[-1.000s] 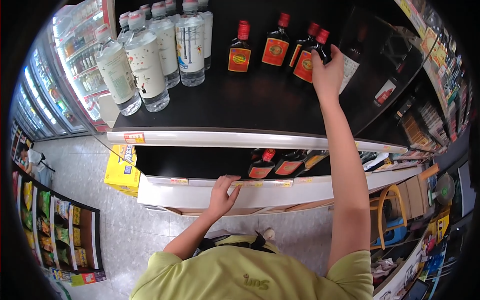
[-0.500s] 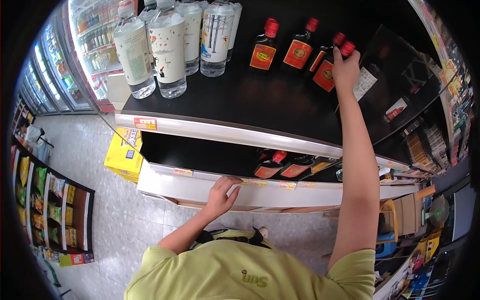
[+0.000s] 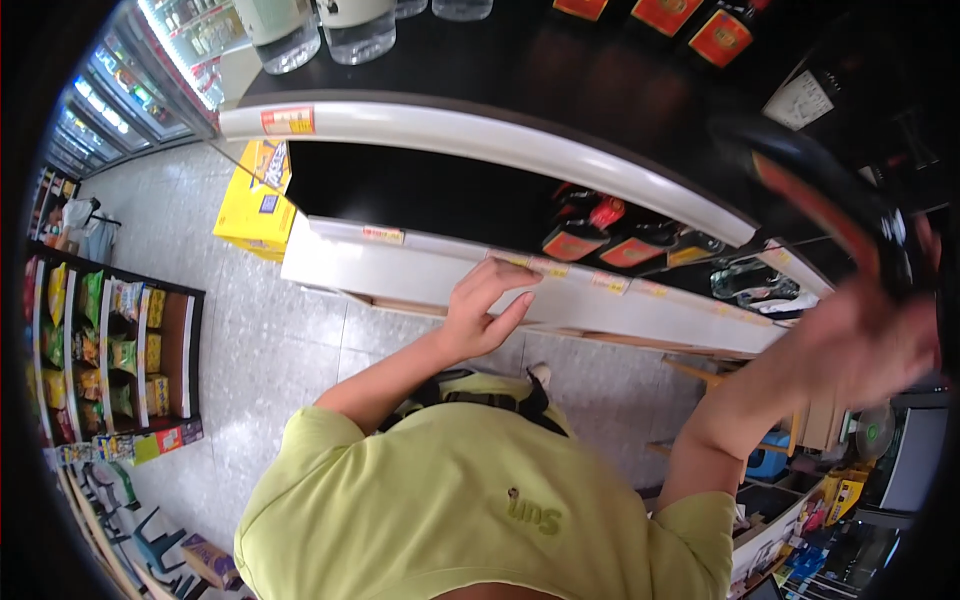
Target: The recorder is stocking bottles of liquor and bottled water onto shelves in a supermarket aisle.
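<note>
My right hand [image 3: 850, 350], smeared by motion, is closed round a dark glass bottle [image 3: 820, 205] with an orange-red label, tilted at the right of the shelf. My left hand [image 3: 485, 310] is open at the front edge of the lower shelf [image 3: 420, 243], fingers stretched out and holding nothing. Along the far edge of the upper shelf stand similar bottles with red labels [image 3: 720, 38], their tops cut off by the picture. More of these bottles [image 3: 577, 240] stand on the lower shelf, just right of my left hand.
Large clear bottles [image 3: 360, 40] stand on the upper shelf at far left. A yellow carton [image 3: 250, 215] sits on the floor by the shelf end. A snack rack [image 3: 120, 350] is at left, and a small fan [image 3: 874, 428] at lower right.
My right hand has taken a red-labelled bottle off the upper shelf and swung it right and toward me. The view has shifted; my left hand stays at the lower shelf edge.
</note>
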### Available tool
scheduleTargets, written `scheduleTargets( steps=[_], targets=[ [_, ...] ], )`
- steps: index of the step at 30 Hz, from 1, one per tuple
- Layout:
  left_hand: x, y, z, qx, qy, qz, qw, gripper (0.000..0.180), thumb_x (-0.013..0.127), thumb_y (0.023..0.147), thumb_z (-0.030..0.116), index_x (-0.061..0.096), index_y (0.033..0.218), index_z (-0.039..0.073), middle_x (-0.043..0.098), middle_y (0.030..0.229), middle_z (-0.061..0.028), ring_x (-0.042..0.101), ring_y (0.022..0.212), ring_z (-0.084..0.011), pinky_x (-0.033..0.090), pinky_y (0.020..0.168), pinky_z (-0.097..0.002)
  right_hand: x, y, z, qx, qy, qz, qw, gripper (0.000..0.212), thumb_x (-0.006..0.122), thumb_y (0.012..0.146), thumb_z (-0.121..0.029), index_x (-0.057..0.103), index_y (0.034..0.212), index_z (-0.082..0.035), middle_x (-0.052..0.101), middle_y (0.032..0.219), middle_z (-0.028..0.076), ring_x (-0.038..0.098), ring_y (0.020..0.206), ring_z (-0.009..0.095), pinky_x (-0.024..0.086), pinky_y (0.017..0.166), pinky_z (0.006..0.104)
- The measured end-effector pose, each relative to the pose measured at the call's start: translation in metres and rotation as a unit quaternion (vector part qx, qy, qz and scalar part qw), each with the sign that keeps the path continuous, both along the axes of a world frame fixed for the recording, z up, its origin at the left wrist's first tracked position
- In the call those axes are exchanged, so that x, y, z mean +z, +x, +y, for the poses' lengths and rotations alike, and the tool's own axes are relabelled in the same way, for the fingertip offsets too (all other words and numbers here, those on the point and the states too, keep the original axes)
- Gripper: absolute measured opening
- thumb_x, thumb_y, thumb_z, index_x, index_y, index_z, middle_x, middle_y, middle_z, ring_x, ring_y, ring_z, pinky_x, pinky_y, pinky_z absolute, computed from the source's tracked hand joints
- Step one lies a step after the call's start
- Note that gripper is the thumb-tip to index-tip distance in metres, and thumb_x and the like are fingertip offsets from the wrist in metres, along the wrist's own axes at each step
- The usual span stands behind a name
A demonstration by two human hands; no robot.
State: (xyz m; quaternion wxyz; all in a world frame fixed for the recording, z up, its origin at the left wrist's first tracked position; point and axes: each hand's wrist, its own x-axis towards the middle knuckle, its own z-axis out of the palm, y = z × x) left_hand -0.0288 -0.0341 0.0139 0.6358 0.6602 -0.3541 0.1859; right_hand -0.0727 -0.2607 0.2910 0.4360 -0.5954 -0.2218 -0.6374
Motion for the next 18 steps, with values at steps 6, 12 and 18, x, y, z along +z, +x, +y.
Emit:
scheduleTargets(
  steps=[6, 12, 18],
  targets=[
    [0.011, -0.004, 0.006, -0.032, -0.087, -0.107, 0.990, 0.074, 0.085, 0.078, 0.026, 0.046, 0.136, -0.001, 0.057, 0.130, -0.0248, 0.056, 0.118, -0.0369, 0.045, 0.100, -0.0488, -0.083, -0.066, 0.050, 0.104, -0.051, 0.150, 0.982, 0.042, 0.063, 0.096, -0.036, 0.050, 0.122, -0.006, 0.064, 0.119, 0.015, 0.060, 0.111, 0.034, 0.045, 0.103, 0.0556],
    [0.025, -0.004, 0.002, -0.006, 0.040, -0.097, 0.994, 0.069, 0.085, 0.075, 0.025, 0.053, 0.132, 0.004, 0.060, 0.132, -0.0182, 0.058, 0.124, -0.0351, 0.041, 0.108, -0.0517, -0.162, -0.049, 0.074, 0.125, -0.219, 0.291, 0.923, 0.052, 0.081, 0.084, -0.016, 0.047, 0.122, -0.007, 0.070, 0.109, 0.015, 0.065, 0.104, 0.034, 0.048, 0.094, 0.0498],
    [0.011, 0.013, 0.012, -0.054, 0.018, -0.024, 0.998, 0.037, 0.078, 0.078, 0.016, 0.065, 0.110, 0.003, 0.070, 0.116, -0.0188, 0.066, 0.113, -0.0355, 0.046, 0.104, -0.0497, -0.208, -0.029, 0.101, 0.103, -0.221, 0.218, 0.945, 0.042, 0.078, 0.073, -0.007, 0.060, 0.111, -0.006, 0.070, 0.115, 0.011, 0.065, 0.106, 0.031, 0.049, 0.093, 0.0461]
  ],
)
